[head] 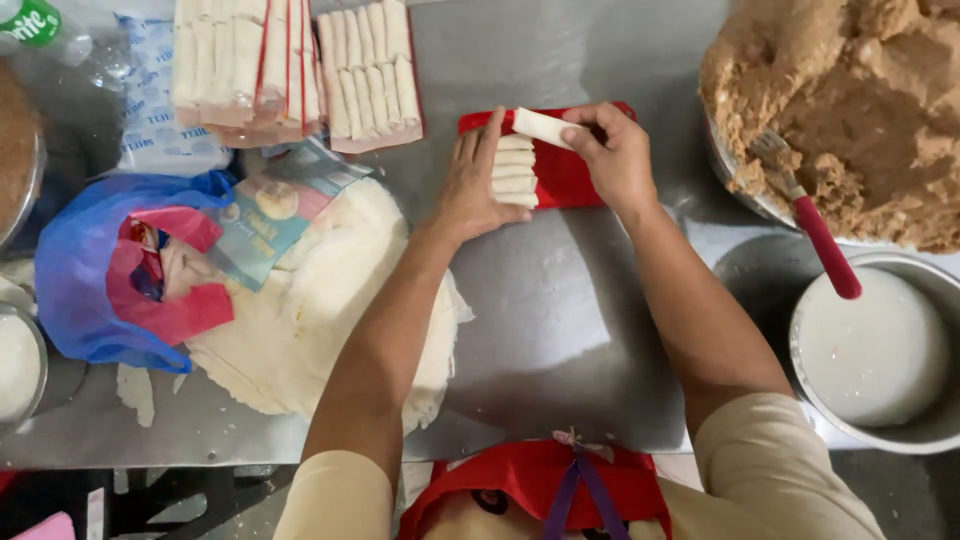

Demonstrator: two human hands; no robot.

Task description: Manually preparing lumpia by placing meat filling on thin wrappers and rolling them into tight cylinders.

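Note:
My right hand (612,152) pinches one pale rolled spring roll (542,127) over a red tray (570,178) at the far middle of the steel table. My left hand (472,180) rests flat against a short row of finished rolls (515,172) lying on that tray, with the fingertips touching the held roll. To the left, a stack of round white wrappers (320,300) lies under my left forearm.
Red trays packed with finished rolls (300,65) sit at the back left. A big bowl of brown filling (850,110) holds a red-handled fork (815,225) at right. Below it stands a pot of white liquid (875,350). A blue plastic bag (90,270) and wrapper packaging lie left.

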